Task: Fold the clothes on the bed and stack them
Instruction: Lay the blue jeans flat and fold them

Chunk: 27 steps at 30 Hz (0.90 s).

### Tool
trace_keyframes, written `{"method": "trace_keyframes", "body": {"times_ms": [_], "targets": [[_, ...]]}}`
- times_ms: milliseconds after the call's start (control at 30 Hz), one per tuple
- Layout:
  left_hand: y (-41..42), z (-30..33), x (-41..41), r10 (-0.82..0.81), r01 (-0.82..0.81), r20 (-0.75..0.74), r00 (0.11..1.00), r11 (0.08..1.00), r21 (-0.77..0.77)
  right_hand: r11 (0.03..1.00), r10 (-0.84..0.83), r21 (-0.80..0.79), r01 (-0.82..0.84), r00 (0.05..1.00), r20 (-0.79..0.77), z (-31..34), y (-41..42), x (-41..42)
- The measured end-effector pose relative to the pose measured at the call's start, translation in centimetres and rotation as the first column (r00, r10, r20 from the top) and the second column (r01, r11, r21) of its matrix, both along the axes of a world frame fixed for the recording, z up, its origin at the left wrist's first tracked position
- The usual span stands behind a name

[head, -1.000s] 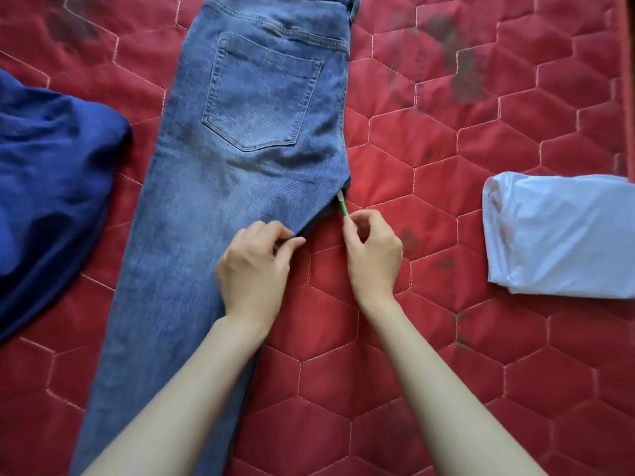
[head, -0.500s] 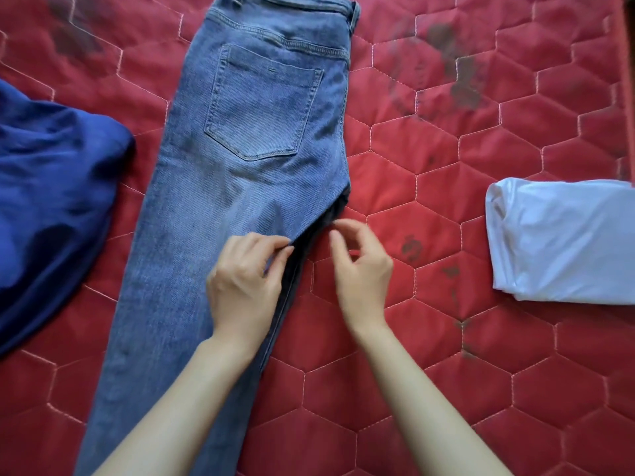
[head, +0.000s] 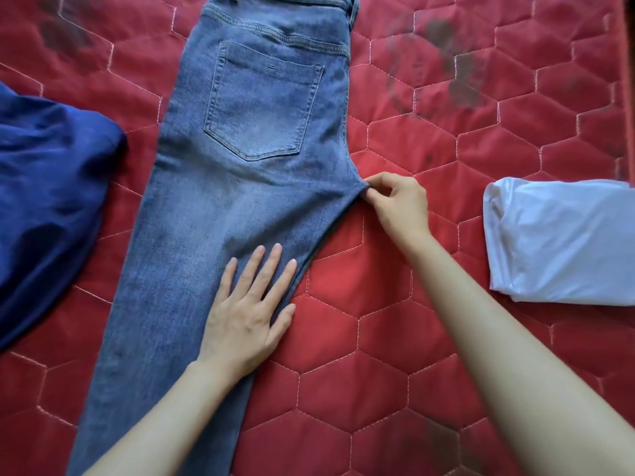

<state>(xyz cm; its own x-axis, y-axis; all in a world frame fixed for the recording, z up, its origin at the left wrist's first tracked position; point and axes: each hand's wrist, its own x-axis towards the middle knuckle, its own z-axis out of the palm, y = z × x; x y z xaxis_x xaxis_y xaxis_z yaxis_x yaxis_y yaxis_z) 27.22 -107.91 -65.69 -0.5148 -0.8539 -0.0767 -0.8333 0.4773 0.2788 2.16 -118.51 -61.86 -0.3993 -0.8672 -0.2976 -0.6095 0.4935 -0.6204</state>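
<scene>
Left hand (head: 245, 316) now flattened, fingers straight, pressing jeans (head: 240, 201) leg at scene centre; previously pinching. Right hand (head: 398, 204) moved right, pinches crotch point. White folded garment (head: 563, 242) right, blue garment (head: 44, 201) left, on red quilt (head: 446, 338).

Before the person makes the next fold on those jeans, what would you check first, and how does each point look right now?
1. Jeans folded in half lengthwise, back pocket up: ok.
2. Left hand lies flat on the leg, fingers straight, holding the cloth down: ok.
3. Right hand pinches the crotch point at the jeans' right edge: ok.
4. Crotch point tucked in so the edge runs straight: not ok, it still juts out.
5. Leg hems lined up: cannot tell, they are out of view below.
6. Folded white garment lies apart on the right, ready as a stack base; the blue garment on the left is still unfolded: ok.
</scene>
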Motion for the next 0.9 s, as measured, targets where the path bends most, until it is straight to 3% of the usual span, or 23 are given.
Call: {"method": "trace_keyframes", "body": {"times_ms": [67,167,267,367,433,500,600,733,800,900], "targets": [[-0.3,0.7,-0.2,0.013,-0.014,-0.073,0.997,1.000,-0.005,0.997,-0.056,0.061,0.049,0.992,0.110,1.6,-0.6,-0.8],[-2.3,1.9,-0.8,0.058,-0.078,-0.165,0.984,0.991,-0.112,0.996,-0.070,-0.065,0.062,0.989,-0.131,3.1,-3.1,0.2],[-6.2,2.4,-1.7,0.196,-0.207,-0.086,0.977,0.967,-0.148,0.957,0.147,-0.207,-0.201,0.957,-0.250,2.4,-6.3,6.6],[-9.2,1.6,-2.0,0.296,-0.292,0.090,0.951,0.955,-0.057,0.904,0.380,-0.019,-0.427,0.823,-0.423,-0.2,-6.8,11.7],[-9.8,0.7,-1.6,0.316,-0.316,0.153,0.936,0.948,-0.025,0.874,0.462,0.134,-0.467,0.715,-0.525,-2.2,-5.5,11.0],[-9.8,0.3,-1.2,0.305,-0.306,0.110,0.946,0.952,-0.010,0.888,0.437,0.158,-0.432,0.685,-0.583,-3.3,-3.7,8.4],[-11.1,0.4,-0.6,0.251,-0.251,0.052,0.967,0.968,0.002,0.926,0.369,0.160,-0.341,0.737,-0.566,-3.6,-1.6,5.9],[-16.9,0.2,-0.4,0.172,-0.166,0.118,0.978,0.984,-0.059,0.972,0.231,0.168,-0.165,0.810,-0.538,-2.5,-3.5,5.2],[-20.1,-0.1,-0.9,0.171,-0.157,0.142,0.975,0.982,-0.106,0.963,0.251,0.071,-0.260,0.767,-0.590,-2.0,-7.1,6.1],[-22.1,-0.8,-1.3,0.195,-0.175,0.118,0.974,0.971,-0.161,0.844,0.442,0.021,-0.536,0.673,-0.593,-2.2,-13.2,9.1]]}}
